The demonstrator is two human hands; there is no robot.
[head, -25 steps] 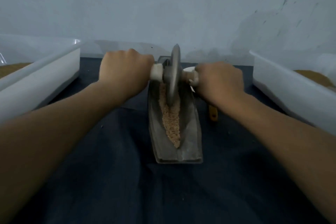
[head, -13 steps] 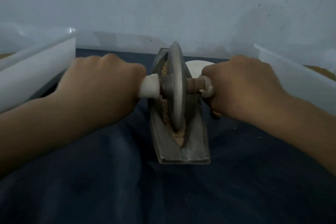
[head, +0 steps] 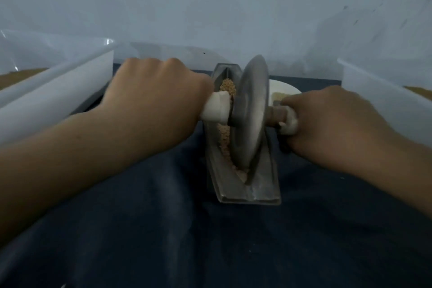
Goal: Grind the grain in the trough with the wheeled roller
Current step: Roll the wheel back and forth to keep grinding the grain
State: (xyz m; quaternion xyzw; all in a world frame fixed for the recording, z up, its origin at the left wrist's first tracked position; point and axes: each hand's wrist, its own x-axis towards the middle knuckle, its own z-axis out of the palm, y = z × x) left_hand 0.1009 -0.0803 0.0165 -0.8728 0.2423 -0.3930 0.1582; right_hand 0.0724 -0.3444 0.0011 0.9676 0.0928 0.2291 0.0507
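A grey metal trough [head: 266, 184] lies lengthwise on dark blue cloth, with tan grain [head: 225, 138] along its groove. The grey wheel of the roller [head: 251, 112] stands upright in the groove near the trough's front end. My left hand [head: 154, 98] grips the white handle on the wheel's left side. My right hand [head: 332, 121] grips the white handle on the right side of the axle. Grain under the wheel is hidden.
A white bin [head: 58, 91] with brown grain stands at the left, another white bin [head: 383, 96] at the right. A white bowl [head: 284, 89] holding some grain sits behind my right hand. A pale wall rises just behind the trough.
The wheel has rolled from the trough's far end toward me to the near end. Both hands came back with it, keeping their grip on the handles.
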